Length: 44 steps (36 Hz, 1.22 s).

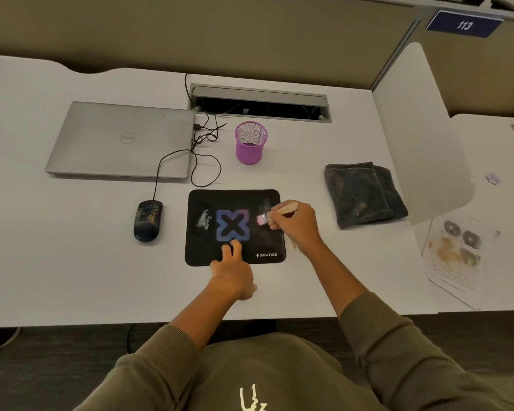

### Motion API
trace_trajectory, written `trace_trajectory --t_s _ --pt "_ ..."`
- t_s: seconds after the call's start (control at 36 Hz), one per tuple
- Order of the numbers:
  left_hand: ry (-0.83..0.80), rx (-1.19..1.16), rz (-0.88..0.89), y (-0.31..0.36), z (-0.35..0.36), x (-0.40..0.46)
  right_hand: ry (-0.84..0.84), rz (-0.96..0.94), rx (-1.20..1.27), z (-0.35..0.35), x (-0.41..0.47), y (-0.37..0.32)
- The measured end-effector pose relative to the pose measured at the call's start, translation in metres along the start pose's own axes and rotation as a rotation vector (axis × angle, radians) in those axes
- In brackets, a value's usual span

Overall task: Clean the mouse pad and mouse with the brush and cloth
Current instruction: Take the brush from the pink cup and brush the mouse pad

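The white desk carries one closed silver laptop at the far left, one black mouse pad near the middle and one dark folded cloth to its right, well apart from both hands; the cloth shows pale stains, though what they are is hard to make out. The left hand rests on the near edge of the pad, two fingers straight and pressing its surface, the thumb hidden under the palm; the right hand lies over the pad's right edge, its grip curled round the wooden handle of one brush, the pinkish bristles blurred and touching the pad just right of the blue X mark. A white smear sits on the pad's left part, a fainter dusty patch beside the bristles. One purple mesh cup stands beyond the pad; one black mouse, speckled with something pale, lies left of the pad, its cord looping to the laptop. A printed sheet lies at the far right, partly covered by the divider panel.
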<state>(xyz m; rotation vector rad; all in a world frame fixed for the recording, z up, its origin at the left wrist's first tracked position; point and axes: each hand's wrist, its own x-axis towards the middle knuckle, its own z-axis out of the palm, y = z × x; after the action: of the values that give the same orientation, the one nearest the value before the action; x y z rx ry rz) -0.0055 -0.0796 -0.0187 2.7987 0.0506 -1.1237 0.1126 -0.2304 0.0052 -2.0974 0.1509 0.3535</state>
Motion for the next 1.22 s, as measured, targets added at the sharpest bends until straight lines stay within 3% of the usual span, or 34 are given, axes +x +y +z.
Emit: trace_trajectory --t_s 0.08,0.19,0.28,0.36,0.44,0.61,0.69,0.78,0.92,1.06,1.22 --pt "0.005 -0.008 0.002 -0.002 0.001 0.0 -0.061 -0.024 -0.179 0.001 0.003 0.002" --pt "0.011 -0.019 0.005 -0.004 0.002 -0.001 0.026 -0.071 -0.33 -0.022 0.009 0.01" --pt "-0.002 -0.009 0.007 -0.001 0.0 -0.003 0.054 -0.1 -0.272 -0.027 0.008 0.006" --pt "-0.024 -0.008 0.007 0.001 -0.004 -0.004 -0.076 -0.087 -0.176 -0.009 0.0 0.001" --pt "-0.042 -0.005 0.002 0.002 -0.01 -0.006 -0.168 -0.117 -0.284 0.006 -0.005 0.006" --pt "-0.053 0.002 -0.006 0.004 -0.015 -0.011 0.15 -0.12 -0.186 -0.01 0.004 0.011" --pt "-0.054 0.0 -0.008 0.005 -0.016 -0.012 0.056 -0.137 -0.147 0.0 0.002 0.005" --pt "-0.054 0.001 -0.003 0.004 -0.017 -0.011 -0.013 -0.158 -0.272 0.005 0.004 0.006" --pt "-0.054 0.0 0.001 0.002 -0.016 -0.012 0.181 -0.125 -0.274 -0.018 0.014 0.005" --pt "-0.057 -0.002 0.003 0.003 -0.015 -0.009 -0.088 -0.1 -0.31 0.001 0.01 0.003" --pt "-0.055 -0.005 -0.002 0.002 -0.014 -0.009 0.027 -0.113 -0.294 0.002 0.003 0.002"
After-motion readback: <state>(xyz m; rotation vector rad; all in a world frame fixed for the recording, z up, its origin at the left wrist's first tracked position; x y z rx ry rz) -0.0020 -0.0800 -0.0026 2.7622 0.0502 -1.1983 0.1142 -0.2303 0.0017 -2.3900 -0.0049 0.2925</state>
